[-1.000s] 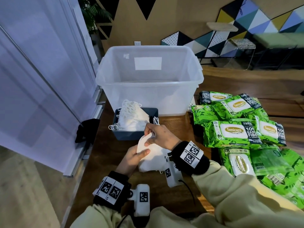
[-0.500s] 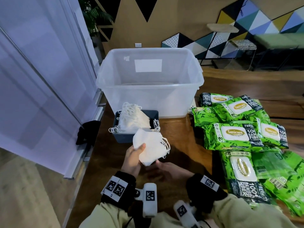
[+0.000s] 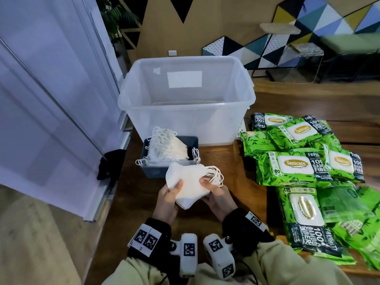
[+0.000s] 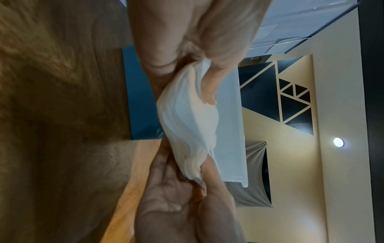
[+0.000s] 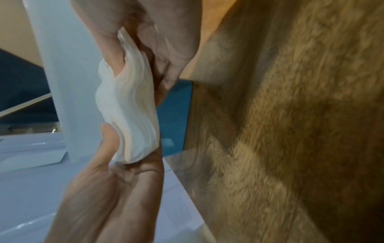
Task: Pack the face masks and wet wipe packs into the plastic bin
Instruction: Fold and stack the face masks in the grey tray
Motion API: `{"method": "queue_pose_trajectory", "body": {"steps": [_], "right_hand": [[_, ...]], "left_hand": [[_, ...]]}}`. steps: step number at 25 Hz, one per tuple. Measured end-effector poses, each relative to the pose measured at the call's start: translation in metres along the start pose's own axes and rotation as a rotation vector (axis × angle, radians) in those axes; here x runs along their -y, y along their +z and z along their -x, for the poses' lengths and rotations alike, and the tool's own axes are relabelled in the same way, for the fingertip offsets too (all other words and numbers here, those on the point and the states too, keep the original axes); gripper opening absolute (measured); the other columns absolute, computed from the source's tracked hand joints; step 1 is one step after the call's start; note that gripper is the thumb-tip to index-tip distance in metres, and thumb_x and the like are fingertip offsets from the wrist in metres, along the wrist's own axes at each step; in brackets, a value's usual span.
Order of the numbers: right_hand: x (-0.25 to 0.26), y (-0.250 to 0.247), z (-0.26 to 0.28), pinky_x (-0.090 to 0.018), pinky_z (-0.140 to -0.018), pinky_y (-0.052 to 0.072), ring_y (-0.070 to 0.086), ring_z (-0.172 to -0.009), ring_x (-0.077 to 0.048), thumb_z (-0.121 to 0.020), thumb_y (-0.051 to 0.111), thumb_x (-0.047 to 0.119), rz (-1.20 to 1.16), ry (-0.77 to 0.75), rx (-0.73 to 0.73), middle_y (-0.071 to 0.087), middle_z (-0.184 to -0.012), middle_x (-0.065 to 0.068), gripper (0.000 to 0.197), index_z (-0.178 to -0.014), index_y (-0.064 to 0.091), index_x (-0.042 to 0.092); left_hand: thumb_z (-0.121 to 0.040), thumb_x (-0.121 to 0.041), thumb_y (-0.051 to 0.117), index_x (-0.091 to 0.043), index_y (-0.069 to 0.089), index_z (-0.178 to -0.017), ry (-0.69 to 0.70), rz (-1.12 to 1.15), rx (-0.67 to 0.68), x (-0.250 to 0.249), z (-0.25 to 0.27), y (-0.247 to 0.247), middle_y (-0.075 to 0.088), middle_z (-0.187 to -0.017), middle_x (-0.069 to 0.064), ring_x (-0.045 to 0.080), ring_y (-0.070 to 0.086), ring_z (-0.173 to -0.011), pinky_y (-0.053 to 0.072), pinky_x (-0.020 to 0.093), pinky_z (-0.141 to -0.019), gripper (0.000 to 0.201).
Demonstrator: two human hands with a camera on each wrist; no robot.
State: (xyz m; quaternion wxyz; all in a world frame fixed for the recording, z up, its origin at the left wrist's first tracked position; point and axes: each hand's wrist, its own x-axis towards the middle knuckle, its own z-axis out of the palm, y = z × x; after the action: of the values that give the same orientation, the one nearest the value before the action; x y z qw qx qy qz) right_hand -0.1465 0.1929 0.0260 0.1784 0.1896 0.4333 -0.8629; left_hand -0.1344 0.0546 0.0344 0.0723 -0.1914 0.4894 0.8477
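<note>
A stack of white face masks is held over the table between both my hands, just in front of the blue tray. My left hand grips its left end with the thumb on top. My right hand grips the right end beside the ear loops. The wrist views show the same stack pinched at both ends. More masks are heaped in the blue tray. Behind it stands the clear plastic bin. Green wet wipe packs lie piled on the right.
A white wall panel runs close along the table's left edge, with a black cloth wedged beside it. The wipe pile spreads to the table's right front. Bare wood shows between the tray and the wipes.
My right hand left the top of the stack, dropped low beside it, then came back to grip its right end. The stack has turned and sits slightly higher, held by both hands.
</note>
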Motion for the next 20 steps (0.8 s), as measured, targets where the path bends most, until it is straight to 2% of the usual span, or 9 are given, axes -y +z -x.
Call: {"method": "queue_pose_trajectory", "body": {"steps": [2,4,7,8,10,12,15,17,20], "right_hand": [[0.002,0.002,-0.001,-0.036,-0.085,0.053,0.061,-0.109,-0.029,-0.084,0.061,0.001,0.049,-0.052,-0.001,0.064,-0.118,-0.016,0.032,-0.116,0.06,-0.001],[0.006,0.0,-0.002,-0.038,-0.092,0.052,0.059,-0.114,-0.029,-0.085,0.063,0.009,0.03,-0.049,0.073,0.063,-0.122,-0.014,0.036,-0.12,0.058,0.003],[0.008,-0.009,-0.005,-0.039,-0.099,0.048,0.053,-0.123,-0.027,-0.073,0.074,0.039,-0.059,0.1,0.266,0.056,-0.133,-0.011,0.07,-0.132,0.048,0.012],[0.006,-0.009,-0.003,-0.038,-0.096,0.049,0.052,-0.124,-0.027,-0.064,0.08,0.047,-0.065,0.169,0.301,0.056,-0.133,-0.011,0.084,-0.133,0.046,0.013],[0.0,-0.008,0.0,-0.033,-0.083,0.055,0.058,-0.114,-0.024,-0.045,0.087,0.052,-0.022,0.26,0.316,0.063,-0.124,-0.009,0.1,-0.13,0.048,0.015],[-0.003,-0.004,-0.001,-0.029,-0.076,0.056,0.064,-0.106,-0.021,-0.045,0.089,0.046,0.008,0.225,0.316,0.066,-0.119,-0.009,0.099,-0.13,0.049,0.014],[0.001,0.001,-0.013,-0.032,-0.081,0.055,0.061,-0.112,-0.028,-0.072,0.077,0.015,-0.017,0.069,0.269,0.06,-0.127,-0.016,0.071,-0.134,0.046,0.003],[0.005,0.004,-0.022,-0.033,-0.08,0.056,0.06,-0.113,-0.031,-0.08,0.065,0.0,-0.017,-0.011,0.201,0.061,-0.126,-0.016,0.053,-0.131,0.049,0.002],[0.015,0.013,-0.039,-0.031,-0.071,0.057,0.063,-0.107,-0.03,-0.08,0.064,-0.006,0.034,-0.101,0.096,0.064,-0.121,-0.015,0.048,-0.126,0.052,0.002]], "left_hand": [[-0.092,-0.005,0.051,-0.006,0.061,-0.107,0.019,-0.051,0.006,0.002,-0.001,-0.002,0.074,-0.097,0.004,0.018,0.07,-0.089,0.058,0.03,-0.079,0.018],[-0.09,-0.004,0.053,-0.007,0.061,-0.108,0.024,-0.056,0.001,0.002,-0.002,-0.003,0.073,-0.099,0.004,0.018,0.069,-0.091,0.057,0.031,-0.08,0.019],[-0.089,-0.003,0.054,-0.004,0.06,-0.113,-0.003,0.003,0.001,0.004,-0.006,-0.005,0.073,-0.102,0.008,0.022,0.068,-0.095,0.057,0.033,-0.082,0.024],[-0.089,-0.003,0.054,-0.002,0.059,-0.115,-0.01,0.029,0.003,0.006,-0.007,-0.003,0.072,-0.105,0.01,0.024,0.068,-0.096,0.057,0.034,-0.081,0.027],[-0.089,0.0,0.052,0.003,0.057,-0.119,-0.012,0.059,-0.002,0.01,-0.009,0.001,0.068,-0.111,0.016,0.027,0.066,-0.096,0.058,0.032,-0.076,0.03],[-0.09,0.002,0.051,0.006,0.054,-0.123,-0.002,0.028,-0.01,0.011,-0.014,0.006,0.063,-0.117,0.022,0.03,0.063,-0.1,0.058,0.029,-0.075,0.034],[-0.089,0.006,0.052,0.009,0.051,-0.126,0.014,-0.07,-0.063,0.006,-0.027,0.009,0.059,-0.121,0.023,0.031,0.06,-0.1,0.056,0.027,-0.075,0.037],[-0.087,0.007,0.054,0.008,0.051,-0.125,0.0,-0.155,-0.058,-0.004,-0.035,0.008,0.059,-0.122,0.022,0.032,0.06,-0.103,0.054,0.032,-0.082,0.038],[-0.089,-0.007,0.06,0.002,0.056,-0.121,0.01,-0.452,0.029,-0.03,-0.052,0.005,0.061,-0.121,0.019,0.03,0.059,-0.109,0.048,0.04,-0.094,0.034]]}}
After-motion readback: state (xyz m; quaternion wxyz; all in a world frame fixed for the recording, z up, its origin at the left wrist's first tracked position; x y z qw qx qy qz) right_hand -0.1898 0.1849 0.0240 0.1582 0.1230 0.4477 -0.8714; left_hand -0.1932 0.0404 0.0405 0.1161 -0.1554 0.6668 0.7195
